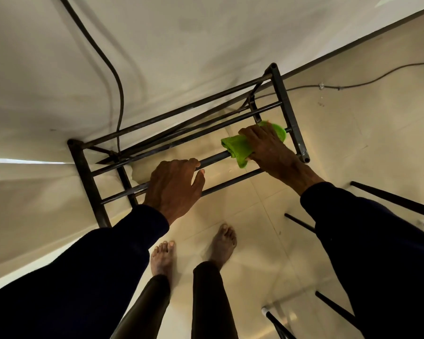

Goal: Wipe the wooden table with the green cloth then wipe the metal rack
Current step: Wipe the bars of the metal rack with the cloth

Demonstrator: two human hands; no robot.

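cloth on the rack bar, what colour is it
Bright green cloth, wrapped over a dark metal rack bar; the head view shows it.

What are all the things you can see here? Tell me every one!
metal rack: one, dark grey, against the wall
green cloth: one, bright green, around a rack bar
wall cable: one, black, down the wall
floor cable: one, grey, by the wall's foot
furniture legs: several, black, right side
floor: one, cream tiles, underfoot
left hand: one, gripping a rack bar
right hand: one, gripping the green cloth
feet: two, bare, on the floor
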